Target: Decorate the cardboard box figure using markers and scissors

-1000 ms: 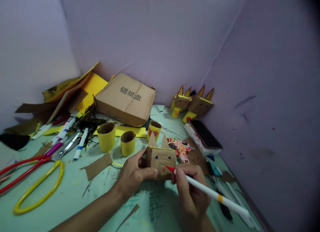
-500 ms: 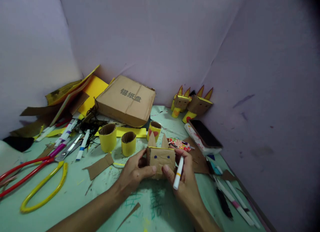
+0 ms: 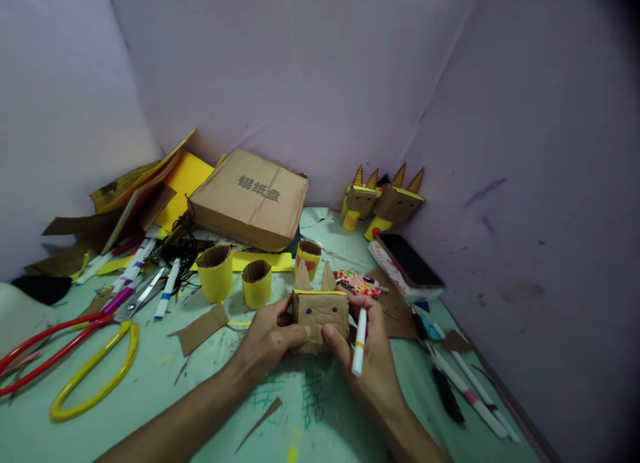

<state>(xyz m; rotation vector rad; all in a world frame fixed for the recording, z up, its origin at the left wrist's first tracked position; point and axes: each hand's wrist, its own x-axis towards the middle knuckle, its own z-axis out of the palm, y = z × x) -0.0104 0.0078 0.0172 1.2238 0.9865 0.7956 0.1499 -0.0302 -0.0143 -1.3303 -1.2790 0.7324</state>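
Note:
Between both hands is a small cardboard animal head [image 3: 325, 321], with two pointed ears, a yellow top edge and two dark dots for eyes facing me. My left hand [image 3: 273, 336] grips its left side, thumb on the front. From the right, my right hand [image 3: 367, 343] grips it too, its thumb pressed near the lower front. A white marker [image 3: 359, 343] with an orange band is also tucked in the right hand's fingers. Just behind the head stand yellow-wrapped cardboard tubes, a wide one [image 3: 215, 274], a smaller one [image 3: 257, 286] and one with a red mark [image 3: 309, 258].
Large scissors [image 3: 95, 343] with red and yellow handles lie at left, near markers and black string [image 3: 183, 243]. A cardboard box [image 3: 250, 200] sits at the back. Finished cardboard animals [image 3: 397, 200] stand back right, behind a phone [image 3: 410, 260]. A cutter [image 3: 447, 393] lies at right.
The view has shifted slightly. Both hands keep hold of the cardboard head, and the marker in the right hand is tilted a little more upright.

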